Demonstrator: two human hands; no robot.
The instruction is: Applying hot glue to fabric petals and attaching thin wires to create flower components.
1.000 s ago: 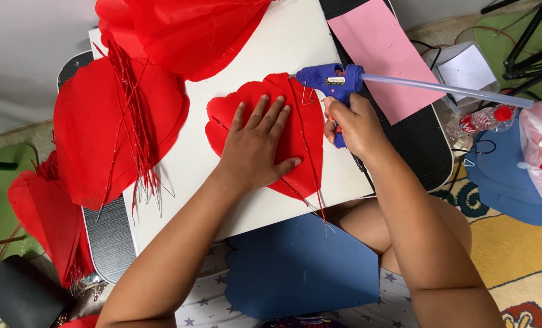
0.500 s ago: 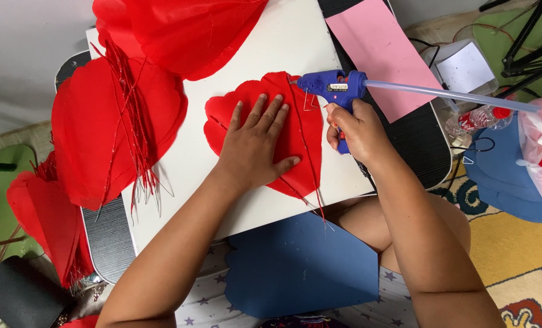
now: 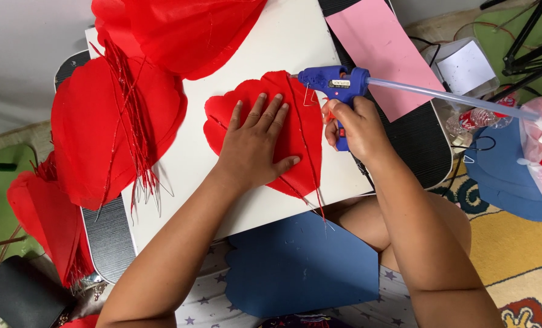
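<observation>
Since a second ago our right hand (image 3: 353,124) has carried the blue glue gun (image 3: 335,85) a little leftward, its nozzle now at the top edge of the red petal sheet (image 3: 295,130). Our fingers are wrapped tight round the gun's grip. Our left hand (image 3: 253,143) lies spread flat, pressing the sheet onto the white surface (image 3: 265,42). A clear glue stick (image 3: 447,94) juts from the gun's back. Beyond lie a pink sheet (image 3: 380,48), larger red wired petals (image 3: 110,127) to the left, and a blue sheet (image 3: 301,267) over our lap.
</observation>
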